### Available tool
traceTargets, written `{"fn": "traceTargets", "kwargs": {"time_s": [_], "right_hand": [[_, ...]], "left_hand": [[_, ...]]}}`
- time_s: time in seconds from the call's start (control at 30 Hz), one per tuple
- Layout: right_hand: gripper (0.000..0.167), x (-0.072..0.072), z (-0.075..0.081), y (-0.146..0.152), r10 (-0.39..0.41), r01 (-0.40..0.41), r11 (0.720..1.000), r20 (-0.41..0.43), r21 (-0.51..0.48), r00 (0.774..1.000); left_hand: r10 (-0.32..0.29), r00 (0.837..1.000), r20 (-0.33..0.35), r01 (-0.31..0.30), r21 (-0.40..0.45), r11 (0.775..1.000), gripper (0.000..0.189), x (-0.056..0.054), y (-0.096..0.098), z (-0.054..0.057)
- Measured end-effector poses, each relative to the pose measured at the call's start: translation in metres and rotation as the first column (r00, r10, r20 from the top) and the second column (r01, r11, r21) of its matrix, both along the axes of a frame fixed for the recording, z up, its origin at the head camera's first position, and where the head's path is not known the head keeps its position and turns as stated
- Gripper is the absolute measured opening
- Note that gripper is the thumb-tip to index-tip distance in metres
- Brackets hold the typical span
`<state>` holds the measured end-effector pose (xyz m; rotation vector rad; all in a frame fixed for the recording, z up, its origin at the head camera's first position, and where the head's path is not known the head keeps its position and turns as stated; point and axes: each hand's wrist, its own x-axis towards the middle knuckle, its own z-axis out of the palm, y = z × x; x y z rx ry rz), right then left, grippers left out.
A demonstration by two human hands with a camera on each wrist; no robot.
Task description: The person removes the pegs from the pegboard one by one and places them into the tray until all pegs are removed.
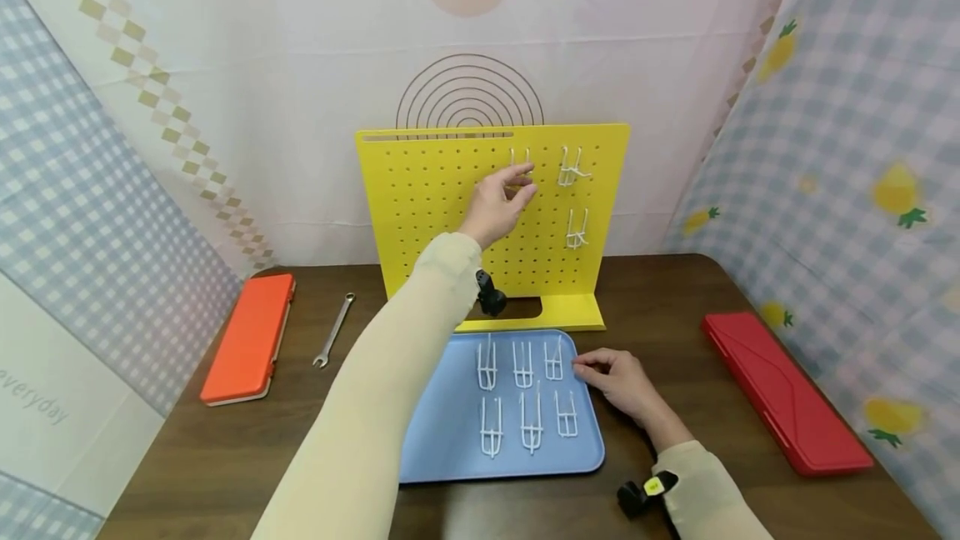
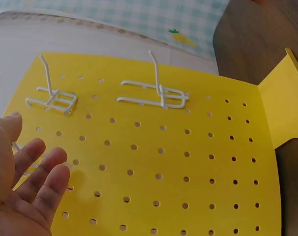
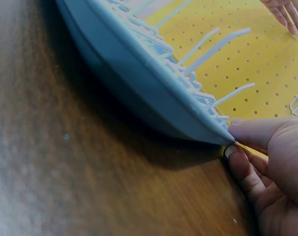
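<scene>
A yellow pegboard stands upright at the back of the table. My left hand is raised to its upper part, fingertips at a white wire hook mostly hidden behind them; thumb and fingers look apart. Two more white hooks hang on the board, an upper right hook and a lower hook. In front lies a blue tray with several white wire hooks in rows. My right hand pinches the tray's right rim between thumb and fingers, also seen in the right wrist view.
Left on the dark wooden table lie an orange case and a wrench. A red case lies at the right. Patterned cloth hangs behind and at both sides. My left forearm passes over the tray's left part.
</scene>
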<state>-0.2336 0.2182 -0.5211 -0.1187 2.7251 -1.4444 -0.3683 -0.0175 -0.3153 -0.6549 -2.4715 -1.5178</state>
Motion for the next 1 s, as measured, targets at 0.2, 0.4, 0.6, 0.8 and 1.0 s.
{"fn": "traceTargets", "kwargs": {"time_s": [0.2, 0.4, 0.6, 0.8, 1.0], "right_hand": [[0.023, 0.0, -0.001, -0.001, -0.002, 0.002, 1.0, 0.016, 0.005, 1.0], [0.022, -0.003, -0.001, -0.003, 0.009, -0.009, 1.0, 0.002, 0.006, 1.0], [0.026, -0.005, 0.0, -0.003, 0.016, -0.016, 1.0, 0.003, -0.003, 1.0], [0.027, -0.004, 0.0, -0.002, 0.012, -0.012, 1.0, 0.02, 0.0, 1.0], [0.025, -0.002, -0.001, 0.003, 0.017, -0.017, 1.0, 0.009, 0.005, 1.0]], "left_hand": [[0.023, 1.0, 0.003, -0.023, 0.023, 0.999, 0.039, 0.0, 0.001, 0.004], [0.036, 0.999, -0.026, -0.034, 0.072, 0.997, 0.037, 0.003, -0.003, 0.008], [-0.014, 0.998, -0.06, 0.023, 0.151, 0.988, 0.035, 0.014, -0.013, 0.011], [-0.074, 0.991, -0.115, 0.091, 0.148, 0.985, 0.029, 0.04, -0.033, 0.003], [-0.054, 0.981, -0.188, 0.088, 0.172, 0.981, 0.026, 0.081, -0.061, -0.023]]}}
